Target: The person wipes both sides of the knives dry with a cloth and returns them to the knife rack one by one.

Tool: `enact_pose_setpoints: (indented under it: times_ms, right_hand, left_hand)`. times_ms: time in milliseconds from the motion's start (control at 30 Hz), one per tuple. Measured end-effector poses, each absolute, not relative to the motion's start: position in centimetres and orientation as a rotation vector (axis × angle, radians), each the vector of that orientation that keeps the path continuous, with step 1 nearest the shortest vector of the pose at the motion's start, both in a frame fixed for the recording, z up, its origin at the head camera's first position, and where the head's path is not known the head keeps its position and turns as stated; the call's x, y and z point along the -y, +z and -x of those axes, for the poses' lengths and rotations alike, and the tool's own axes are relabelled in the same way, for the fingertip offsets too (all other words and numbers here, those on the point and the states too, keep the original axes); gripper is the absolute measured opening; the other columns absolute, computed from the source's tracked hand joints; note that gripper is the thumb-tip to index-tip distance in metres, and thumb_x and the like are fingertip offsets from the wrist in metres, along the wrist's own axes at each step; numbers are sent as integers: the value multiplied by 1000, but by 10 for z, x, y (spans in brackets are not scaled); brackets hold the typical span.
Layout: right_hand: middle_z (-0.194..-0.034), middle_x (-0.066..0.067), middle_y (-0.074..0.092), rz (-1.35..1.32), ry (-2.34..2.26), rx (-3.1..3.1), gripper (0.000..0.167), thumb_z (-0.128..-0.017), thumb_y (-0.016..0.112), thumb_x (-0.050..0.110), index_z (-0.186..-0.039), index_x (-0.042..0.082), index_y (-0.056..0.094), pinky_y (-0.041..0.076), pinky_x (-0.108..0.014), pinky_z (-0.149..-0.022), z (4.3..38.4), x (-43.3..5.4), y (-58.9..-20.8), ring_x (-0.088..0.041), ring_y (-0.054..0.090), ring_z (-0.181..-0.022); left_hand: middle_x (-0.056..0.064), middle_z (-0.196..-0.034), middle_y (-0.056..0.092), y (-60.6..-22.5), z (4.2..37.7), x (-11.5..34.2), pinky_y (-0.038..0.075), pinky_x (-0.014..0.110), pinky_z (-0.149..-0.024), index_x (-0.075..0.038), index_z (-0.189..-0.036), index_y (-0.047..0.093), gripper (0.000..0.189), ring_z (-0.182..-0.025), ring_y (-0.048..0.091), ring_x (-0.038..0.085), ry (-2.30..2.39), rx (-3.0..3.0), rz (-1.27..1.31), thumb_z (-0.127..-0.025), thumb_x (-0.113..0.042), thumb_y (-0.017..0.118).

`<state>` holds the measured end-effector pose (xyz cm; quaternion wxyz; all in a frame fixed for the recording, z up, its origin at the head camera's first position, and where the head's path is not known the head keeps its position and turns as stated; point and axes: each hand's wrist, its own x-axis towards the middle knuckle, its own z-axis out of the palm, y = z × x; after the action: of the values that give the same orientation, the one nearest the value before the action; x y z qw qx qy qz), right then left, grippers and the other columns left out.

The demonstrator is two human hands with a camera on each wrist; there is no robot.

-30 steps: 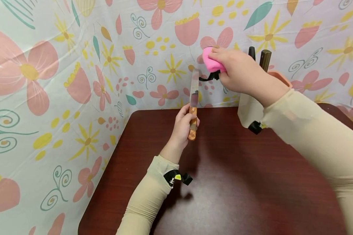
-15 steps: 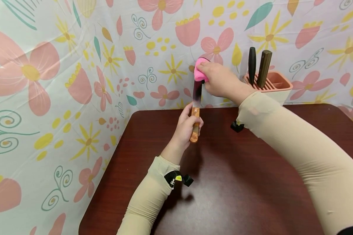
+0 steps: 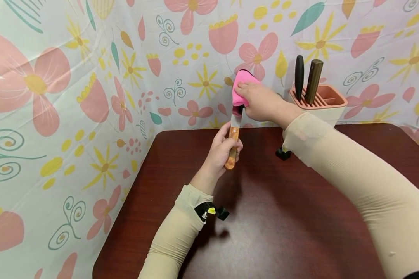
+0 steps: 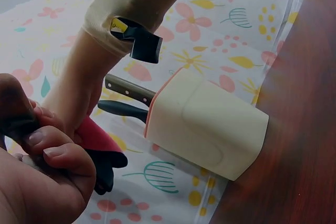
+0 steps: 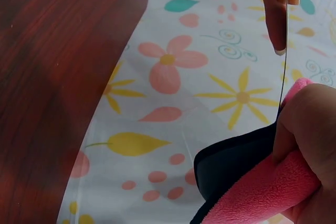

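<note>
My left hand (image 3: 220, 151) grips the wooden handle of a knife (image 3: 234, 133), whose blade points up and away above the table. In the head view my right hand (image 3: 260, 100) holds a pink cloth (image 3: 242, 91) with a dark underside over the upper blade, so the tip is hidden. From the right wrist view, the blade shows as a thin line running into the cloth (image 5: 268, 192), which the fingers fold around it. The left wrist view shows my left fingers (image 4: 68, 153) curled on the handle, with the cloth (image 4: 102, 137) behind them.
A cream knife block (image 3: 326, 113) with an orange slotted top stands at the back right, beside my right forearm. It holds a black-handled knife (image 3: 299, 77) and a brown-handled knife (image 3: 314, 81). Floral fabric (image 3: 192, 50) hangs behind the dark red table (image 3: 283, 217).
My right hand has brought the cloth leftward from beside the blade onto it, then slid it slightly down toward the handle. My left hand has shifted slightly right with the knife.
</note>
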<state>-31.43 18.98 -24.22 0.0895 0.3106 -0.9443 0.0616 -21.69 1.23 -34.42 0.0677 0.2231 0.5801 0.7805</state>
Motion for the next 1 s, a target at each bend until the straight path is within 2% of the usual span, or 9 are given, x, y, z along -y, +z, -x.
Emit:
enact_pose_setpoints:
  times_ms: [333, 600, 1000]
  right_hand:
    - [-162, -22, 38, -974, 233, 2785, 69, -86, 46, -2, -155, -2, 40, 27, -52, -127, 300, -186, -247, -37, 32, -155]
    - [-156, -24, 47, -1048, 216, 2696, 67, -83, 54, -1, -149, -3, 48, 31, -52, -125, 290, -184, -253, -38, 41, -150]
    - [-157, -23, 47, -1072, 167, 2710, 67, -83, 57, 1, -150, -2, 48, 31, -52, -125, 273, -180, -256, -38, 40, -151]
  left_hand:
    - [-5, -68, 56, -344, 219, -11, 41, 21, -45, -5, -153, 37, 67, -59, 49, 8, 2408, -1685, -641, -87, -2, 47]
    - [-5, -69, 57, -344, 220, -10, 43, 20, -45, -11, -154, 41, 66, -60, 50, 7, 2422, -1684, -606, -89, -2, 47]
    - [-6, -67, 56, -344, 222, -8, 42, 21, -45, -11, -151, 42, 64, -58, 49, 7, 2422, -1707, -600, -88, -1, 46]
